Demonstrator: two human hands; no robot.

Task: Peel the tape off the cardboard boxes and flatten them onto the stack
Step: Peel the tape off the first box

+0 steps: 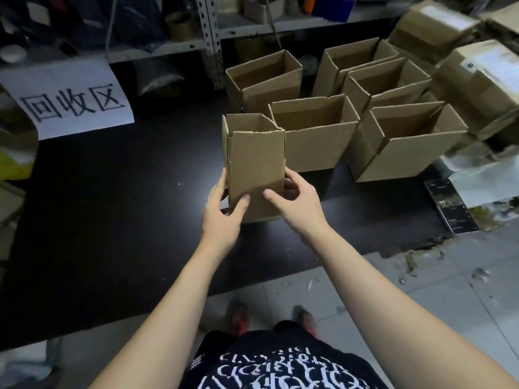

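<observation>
Head view: you hold one small cardboard box (254,164) upright, its base on or just over the dark mat (112,206), in front of the other boxes. Both hands grasp it low down. Your left hand (222,211) wraps the left edge with the thumb on the front face. Your right hand (295,203) curls round the right edge, thumb also on the front. That low grip on opposite edges looks suited to squeezing the walls together, so I judge you are about to collapse it. Its top flaps stand open and I see no tape on the faces that show.

Count: five more open boxes (314,130) stand close together behind it, probably lined up to wait their turn. At least two sealed boxes (483,82) with labels sit at the far right. One paper sign (70,105) lies at the left; the bare mat beside it may be meant for the stack, though no flattened pile shows. One phone (450,204) lies at the mat's right edge.
</observation>
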